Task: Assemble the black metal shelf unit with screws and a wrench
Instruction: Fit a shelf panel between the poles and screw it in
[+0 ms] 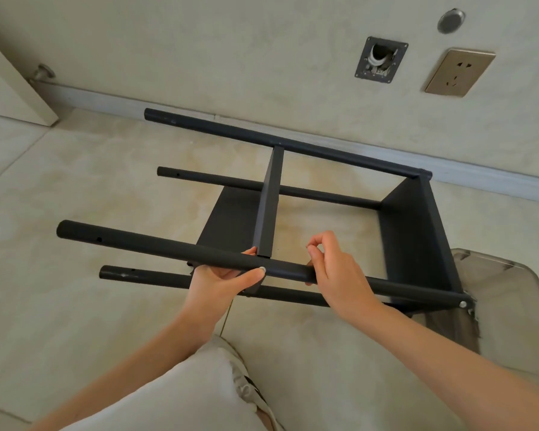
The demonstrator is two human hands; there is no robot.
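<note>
Left hand [221, 276] is gripping the near pole [156, 248] of the shelf unit [414, 231] lying on the floor [106, 169], while right hand [333, 269] is pinching its fingertips together above that pole.

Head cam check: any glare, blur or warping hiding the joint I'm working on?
Head view: soft even light, no glare on the black shelf frame; wide-angle bends the baseboard; slight blur on the right hand; left hand and joint sharp.
</note>
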